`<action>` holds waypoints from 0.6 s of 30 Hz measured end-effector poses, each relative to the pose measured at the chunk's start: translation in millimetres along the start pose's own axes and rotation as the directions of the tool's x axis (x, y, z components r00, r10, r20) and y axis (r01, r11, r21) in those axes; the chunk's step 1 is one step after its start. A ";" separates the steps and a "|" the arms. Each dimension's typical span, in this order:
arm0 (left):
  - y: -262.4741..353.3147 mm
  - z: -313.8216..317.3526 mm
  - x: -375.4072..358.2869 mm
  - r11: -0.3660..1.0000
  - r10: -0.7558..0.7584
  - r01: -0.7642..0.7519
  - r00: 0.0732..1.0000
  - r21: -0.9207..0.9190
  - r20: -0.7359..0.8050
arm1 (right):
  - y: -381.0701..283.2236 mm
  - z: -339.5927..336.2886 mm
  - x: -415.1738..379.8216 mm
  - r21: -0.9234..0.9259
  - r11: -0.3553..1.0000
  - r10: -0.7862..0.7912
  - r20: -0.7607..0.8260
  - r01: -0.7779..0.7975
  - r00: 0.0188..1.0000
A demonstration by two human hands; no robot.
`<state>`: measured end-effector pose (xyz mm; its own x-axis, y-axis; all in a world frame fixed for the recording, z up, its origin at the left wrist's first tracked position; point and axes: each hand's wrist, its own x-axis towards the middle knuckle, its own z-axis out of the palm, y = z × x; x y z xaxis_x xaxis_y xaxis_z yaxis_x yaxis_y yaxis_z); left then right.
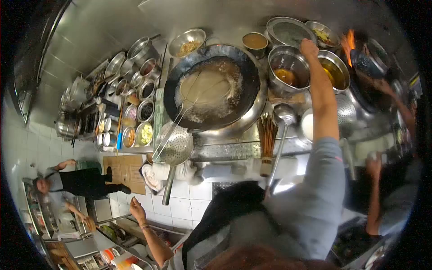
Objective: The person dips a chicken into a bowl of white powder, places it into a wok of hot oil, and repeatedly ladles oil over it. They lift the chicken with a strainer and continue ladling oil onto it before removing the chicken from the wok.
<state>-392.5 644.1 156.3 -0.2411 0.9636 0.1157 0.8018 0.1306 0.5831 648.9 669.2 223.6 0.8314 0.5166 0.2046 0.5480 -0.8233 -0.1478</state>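
A steel counter runs across the view beneath a dull metal wall. A large black wok sits at its middle, holding bubbling, cloudy liquid, with a wire skimmer lying across it and its handle over the near rim. Just to the right, the person's right hand is at the near edge of a round mesh-like disc, above the rim of a steel pot with amber liquid inside. Its fingers are bent, but whether they pinch the disc cannot be told. The left hand hangs well apart from the counter, over the floor side, loosely curled; how far its fingers part is unclear.

Near the front edge lie a perforated ladle, a bamboo brush and a solid ladle. Small bowls of ingredients crowd the left end. Below are white floor tiles and a flat piece of cardboard, with a co-worker in a dark apron beside it. At far right, orange flame rises by a second wok, where another person's arm reaches in.
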 end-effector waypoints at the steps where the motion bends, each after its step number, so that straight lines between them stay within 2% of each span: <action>1: -6.2 0.5 -1.9 0.999 -0.040 0.039 0.999 -0.025 -0.009 | 2.2 0.7 1.0 -0.023 1.000 -0.021 -0.002 0.021 1.000; 4: -21.4 8.5 1.8 0.985 -0.072 0.074 0.997 -0.158 0.018 | 3.5 -19.5 -31.2 -0.095 0.989 -0.109 0.029 0.111 0.994; 5: -28.5 16.6 7.7 0.975 -0.068 0.075 0.997 -0.210 0.042 | 10.5 -18.1 -33.2 -0.117 0.984 -0.140 -0.039 0.135 0.989; 8: -48.4 37.8 33.7 0.979 0.013 0.020 0.987 -0.203 0.162 | 28.2 -28.8 -61.5 -0.158 0.960 -0.258 -0.165 0.232 0.952; 10: -42.4 47.7 32.6 0.984 0.042 -0.007 0.981 -0.179 0.191 | 48.7 -39.7 -103.3 -0.072 0.974 -0.228 -0.225 0.217 0.947; 11: -45.3 51.7 31.8 0.986 0.042 -0.011 0.981 -0.165 0.188 | 45.2 -61.0 -152.2 0.029 0.965 -0.234 -0.352 0.261 0.906; 13: -98.8 71.5 41.1 0.981 0.025 0.031 0.959 -0.191 0.284 | 9.9 -118.1 -259.2 0.195 0.901 -0.194 -0.616 0.387 0.763; 14: -158.1 101.2 55.1 0.974 0.033 0.030 0.961 -0.225 0.273 | 23.1 -103.7 -271.3 -0.057 0.905 -0.261 -0.857 0.421 0.444; 15: -171.0 105.4 47.9 0.960 0.070 0.050 0.909 -0.275 0.412 | 24.5 -103.2 -316.4 0.111 0.933 -0.155 -0.735 0.343 0.660; 16: -180.3 115.3 33.8 0.962 -0.037 0.155 0.888 -0.223 0.459 | 23.6 -106.9 -368.7 0.257 0.940 -0.044 -0.561 0.224 0.826; 17: -204.0 129.1 21.7 0.952 -0.147 0.259 0.854 -0.163 0.498 | 26.2 -101.5 -411.7 0.413 0.906 0.088 -0.401 0.094 0.912; 18: -226.5 143.7 7.5 0.931 -0.182 0.324 0.814 -0.171 0.551 | 21.1 -91.2 -459.2 0.522 0.849 0.133 -0.366 0.086 0.921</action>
<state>-497.3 655.2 -90.5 -0.0413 0.8895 -0.4550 0.5748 0.3936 0.7174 270.3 393.1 214.7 0.8046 0.2805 0.5234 0.5842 -0.5317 -0.6131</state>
